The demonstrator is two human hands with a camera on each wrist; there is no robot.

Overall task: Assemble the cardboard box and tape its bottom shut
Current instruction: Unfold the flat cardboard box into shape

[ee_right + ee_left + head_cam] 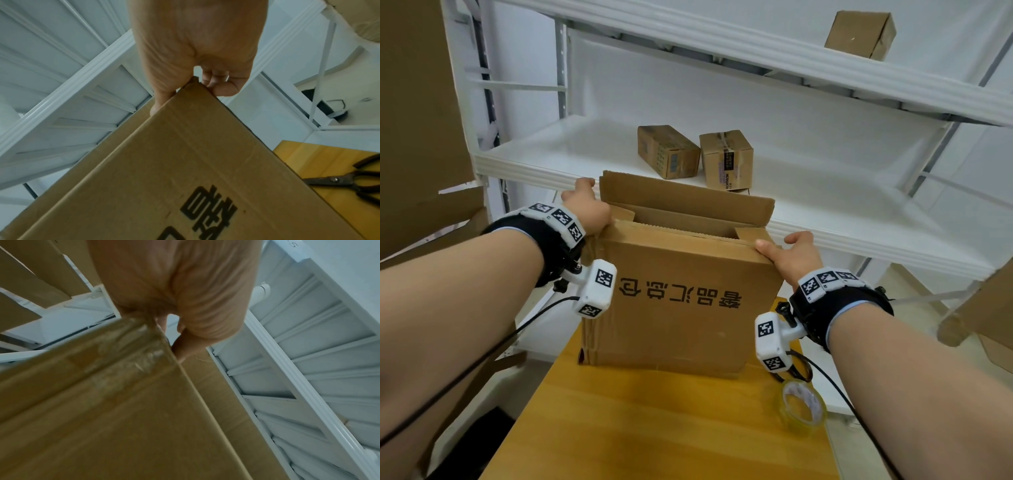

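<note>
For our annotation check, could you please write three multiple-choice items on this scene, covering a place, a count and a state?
1. Where does the tape roll lie?
A. on the wooden table, near the right forearm
B. on the shelf
C. inside the box

2. How many small boxes stand on the middle shelf?
A. one
B. two
C. four

3. How is the large cardboard box?
A. flattened
B. upright, top flaps open
C. taped closed on top

Answers: 1 A, the head view shows it on the tabletop; 2 B, a pair stands side by side; 3 B, the far flap stands up while the left hand and right hand grip its top corners.
</note>
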